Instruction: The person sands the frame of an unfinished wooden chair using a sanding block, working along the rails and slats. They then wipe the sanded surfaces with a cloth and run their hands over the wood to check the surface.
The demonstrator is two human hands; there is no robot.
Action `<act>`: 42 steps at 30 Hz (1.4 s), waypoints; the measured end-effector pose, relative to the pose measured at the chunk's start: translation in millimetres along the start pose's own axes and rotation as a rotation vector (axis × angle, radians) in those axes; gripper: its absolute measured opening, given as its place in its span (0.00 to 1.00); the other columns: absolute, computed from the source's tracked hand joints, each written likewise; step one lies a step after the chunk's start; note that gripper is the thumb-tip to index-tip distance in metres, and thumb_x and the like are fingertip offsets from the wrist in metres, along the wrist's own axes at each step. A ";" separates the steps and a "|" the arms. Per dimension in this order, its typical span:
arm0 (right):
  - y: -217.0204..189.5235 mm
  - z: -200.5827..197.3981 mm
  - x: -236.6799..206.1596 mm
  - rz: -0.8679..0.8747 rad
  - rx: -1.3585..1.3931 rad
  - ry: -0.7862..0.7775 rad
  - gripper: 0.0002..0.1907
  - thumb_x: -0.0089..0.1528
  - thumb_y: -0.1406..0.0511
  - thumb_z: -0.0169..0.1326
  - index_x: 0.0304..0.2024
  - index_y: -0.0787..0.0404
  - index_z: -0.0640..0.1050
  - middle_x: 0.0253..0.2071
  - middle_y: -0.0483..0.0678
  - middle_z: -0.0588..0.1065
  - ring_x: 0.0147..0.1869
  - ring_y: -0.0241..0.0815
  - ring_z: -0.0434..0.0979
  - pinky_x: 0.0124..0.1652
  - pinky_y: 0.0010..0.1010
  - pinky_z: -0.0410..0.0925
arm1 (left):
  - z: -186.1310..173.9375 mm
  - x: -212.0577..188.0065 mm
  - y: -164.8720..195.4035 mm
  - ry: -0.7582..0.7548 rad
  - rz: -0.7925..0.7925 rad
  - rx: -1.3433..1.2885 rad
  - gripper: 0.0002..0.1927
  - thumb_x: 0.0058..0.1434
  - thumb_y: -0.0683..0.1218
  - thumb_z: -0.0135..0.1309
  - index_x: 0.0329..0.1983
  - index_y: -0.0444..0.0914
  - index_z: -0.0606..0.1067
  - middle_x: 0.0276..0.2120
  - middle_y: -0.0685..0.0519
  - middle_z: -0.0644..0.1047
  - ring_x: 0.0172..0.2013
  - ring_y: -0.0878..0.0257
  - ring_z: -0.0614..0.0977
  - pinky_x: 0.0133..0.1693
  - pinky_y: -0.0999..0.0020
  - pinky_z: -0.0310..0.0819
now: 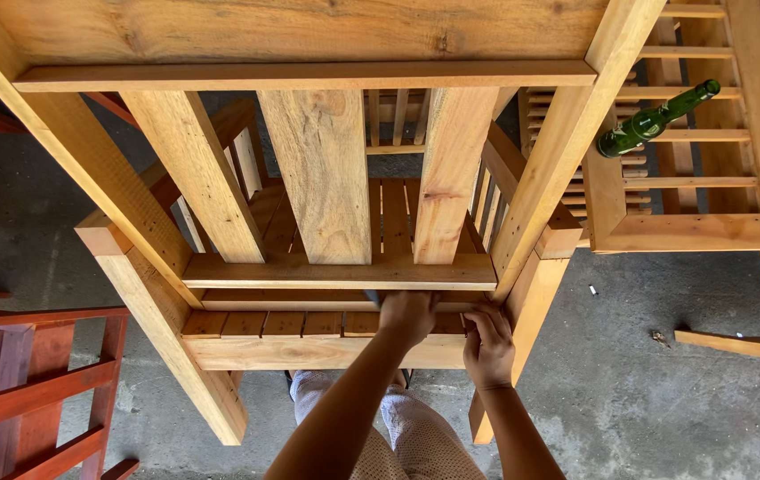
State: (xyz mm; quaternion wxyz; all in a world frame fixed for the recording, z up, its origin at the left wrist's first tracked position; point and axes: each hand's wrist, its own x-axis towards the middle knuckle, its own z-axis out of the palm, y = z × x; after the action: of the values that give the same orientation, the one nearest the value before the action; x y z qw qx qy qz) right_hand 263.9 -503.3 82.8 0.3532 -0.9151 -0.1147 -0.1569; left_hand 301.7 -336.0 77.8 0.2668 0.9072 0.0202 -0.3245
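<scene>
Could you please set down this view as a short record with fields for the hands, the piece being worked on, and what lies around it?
Left hand: left hand rests on the rear seat slats of the unfinished wooden chair, gripping a dark tool whose kind I cannot tell.
Right hand: right hand presses on the seat beside the left one; what it holds, if anything, is hidden.
Right of the chair: green glass bottle lying on a slatted wooden frame.
Left: red-stained chair.
Ground: concrete floor.

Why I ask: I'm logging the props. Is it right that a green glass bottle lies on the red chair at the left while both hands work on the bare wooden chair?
Not quite. In the head view the bottle lies on the unpainted slatted frame at upper right, not the red chair.
</scene>
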 end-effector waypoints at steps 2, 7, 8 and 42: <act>4.2 -1.4 -1.8 -0.020 0.019 -0.029 0.12 0.56 0.79 0.49 0.39 0.66 0.78 0.45 0.55 0.78 0.51 0.57 0.79 0.55 0.43 0.71 | 11.8 5.1 20.6 0.001 0.104 0.069 0.22 0.76 0.56 0.38 0.45 0.39 0.80 0.40 0.40 0.83 0.40 0.49 0.85 0.42 0.53 0.80; 8.7 -8.7 -3.7 -0.054 0.069 -0.092 0.21 0.53 0.80 0.42 0.47 0.68 0.77 0.50 0.60 0.76 0.57 0.62 0.76 0.60 0.48 0.68 | 25.7 -12.5 -8.7 0.023 0.136 0.119 0.18 0.70 0.54 0.41 0.54 0.43 0.75 0.40 0.42 0.80 0.37 0.47 0.84 0.33 0.47 0.82; 8.5 -9.4 -3.7 -0.049 0.067 -0.092 0.21 0.53 0.79 0.42 0.47 0.68 0.77 0.51 0.59 0.76 0.58 0.61 0.76 0.60 0.47 0.68 | 17.8 -14.1 -28.9 0.057 0.139 0.146 0.17 0.69 0.53 0.41 0.51 0.44 0.76 0.39 0.45 0.81 0.36 0.50 0.85 0.33 0.48 0.83; -100.7 35.3 20.8 -0.104 0.139 -0.057 0.16 0.50 0.82 0.44 0.32 0.64 0.78 0.38 0.50 0.80 0.43 0.51 0.79 0.44 0.37 0.72 | 20.2 9.1 -107.1 0.200 -0.040 0.094 0.15 0.68 0.55 0.47 0.46 0.47 0.82 0.41 0.45 0.84 0.43 0.46 0.85 0.46 0.43 0.77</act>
State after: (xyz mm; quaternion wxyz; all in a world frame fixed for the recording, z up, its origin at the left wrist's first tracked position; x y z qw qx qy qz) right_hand 258.1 -404.2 127.2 0.4037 -0.8854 -0.1824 -0.1406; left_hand 274.8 -255.6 8.8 0.2139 0.9461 0.0497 -0.2380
